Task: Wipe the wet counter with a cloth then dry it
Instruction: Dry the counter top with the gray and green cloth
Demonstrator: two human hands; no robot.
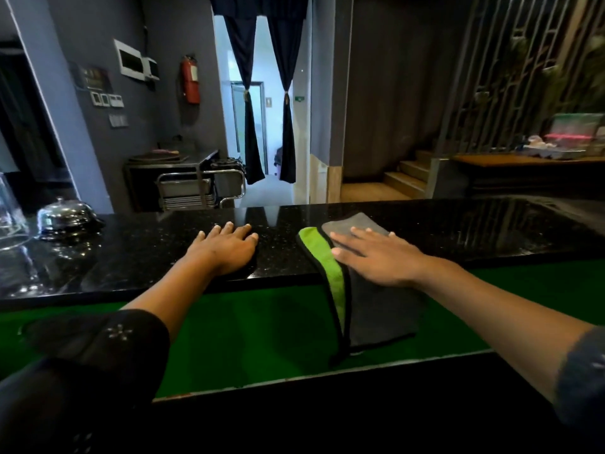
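Note:
A glossy black speckled counter [474,231] runs across the view. A grey cloth with a green, black-edged side [370,309] lies folded over the counter's near edge, part on top and part hanging down. My right hand [376,257] rests flat on the cloth with fingers spread, pressing it onto the counter. My left hand [226,249] lies palm down on the bare counter to the left of the cloth, fingers apart, holding nothing.
A chrome service bell [65,217] and a clear glass [9,211] stand on the counter's left end. Below the near edge is a green lower surface [262,335]. Beyond the counter are a metal trolley [199,188], a curtained doorway and wooden steps.

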